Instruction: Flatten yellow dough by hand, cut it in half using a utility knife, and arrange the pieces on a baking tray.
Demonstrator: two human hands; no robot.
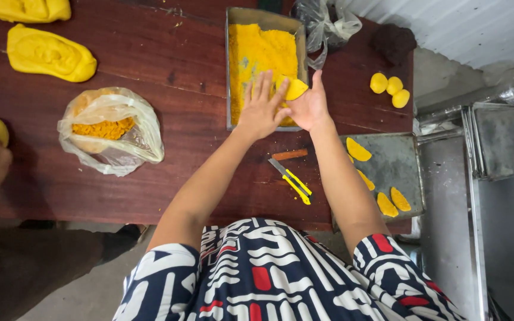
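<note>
Four coated pieces (pixel 378 178) lie on the tray (pixel 400 156) right of the right hand (pixel 309 106), which pinches a yellow dough piece (pixel 295 89) over the crumb pan (pixel 263 62). The left hand (pixel 262 110) rests flat, fingers spread, beside it. Three dough balls (pixel 389 89) wait farther right, apparently uncoated.

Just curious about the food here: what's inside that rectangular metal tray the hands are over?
The metal tray is filled with loose yellow-orange crumbs. The left hand presses flat on them, hiding what lies beneath. The tray's bottom is covered.
</note>
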